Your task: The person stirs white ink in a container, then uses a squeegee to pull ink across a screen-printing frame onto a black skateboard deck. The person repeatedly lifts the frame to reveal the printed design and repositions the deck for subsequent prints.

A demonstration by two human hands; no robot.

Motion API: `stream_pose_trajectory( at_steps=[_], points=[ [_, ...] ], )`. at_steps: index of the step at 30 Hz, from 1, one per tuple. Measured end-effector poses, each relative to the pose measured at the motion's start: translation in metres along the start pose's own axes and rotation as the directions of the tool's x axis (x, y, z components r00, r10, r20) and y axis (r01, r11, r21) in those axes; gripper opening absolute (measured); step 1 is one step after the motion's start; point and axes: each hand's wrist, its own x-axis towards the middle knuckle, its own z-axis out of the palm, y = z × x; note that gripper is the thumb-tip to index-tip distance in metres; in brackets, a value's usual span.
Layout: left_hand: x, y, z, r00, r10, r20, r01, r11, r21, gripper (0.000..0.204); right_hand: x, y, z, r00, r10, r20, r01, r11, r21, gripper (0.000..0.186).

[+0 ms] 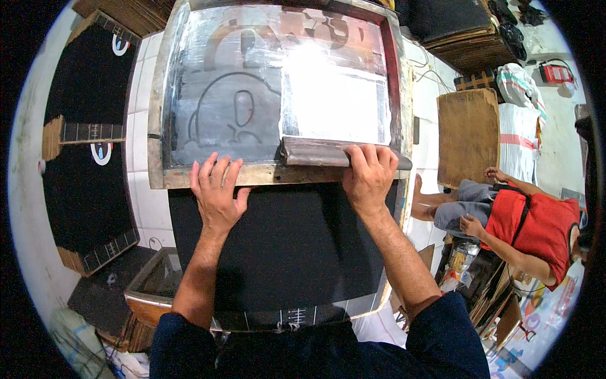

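Observation:
A screen printing frame (158, 95) with a worn wooden rim holds grey mesh (186, 85) bearing faint cartoon outlines and a bright white area on its right. A long dark squeegee (312, 153) lies along the mesh's near right edge. My right hand (367, 177) grips the squeegee, fingers curled over it. My left hand (216, 189) rests on the frame's near wooden bar with fingers apart. Beneath and nearer me is a flat black panel (278, 246) with white markings at its bottom edge.
Printed black panels (85, 82) lie at the left above a dark stack (101, 284). A wood-and-glass box (151, 281) sits lower left. At right are a person (524, 227) in red, a brown board (467, 136), white sacks (517, 151) and stacked dark sheets (451, 25).

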Motion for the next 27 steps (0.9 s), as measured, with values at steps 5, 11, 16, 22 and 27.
stream_pose_trajectory(
  at_steps=[5,11,16,22,27],
  points=[
    [0.004,0.003,-0.003,0.999,0.026,-0.025,-0.026,1.0,0.009,0.067,0.007,0.006,-0.004,0.998,0.001,0.06,-0.003,0.999,0.044,0.017],
    [0.026,0.006,-0.028,0.996,0.037,0.076,-0.031,0.997,-0.077,0.055,0.001,0.001,-0.022,0.999,0.016,0.032,-0.019,0.996,0.088,0.021],
    [0.033,0.01,-0.045,0.993,0.11,0.031,-0.106,0.989,-0.1,0.046,0.013,0.008,-0.026,1.0,-0.001,-0.021,0.003,0.998,0.067,0.025],
    [0.039,0.013,-0.049,0.992,0.124,0.026,-0.12,0.985,-0.125,0.047,0.057,0.031,-0.037,0.964,-0.014,0.266,-0.027,0.989,0.148,0.03],
    [0.039,0.013,-0.05,0.993,0.105,0.054,-0.099,0.989,-0.111,0.046,0.049,0.034,-0.041,0.933,-0.09,0.349,0.016,0.978,0.209,0.031]
  ],
)
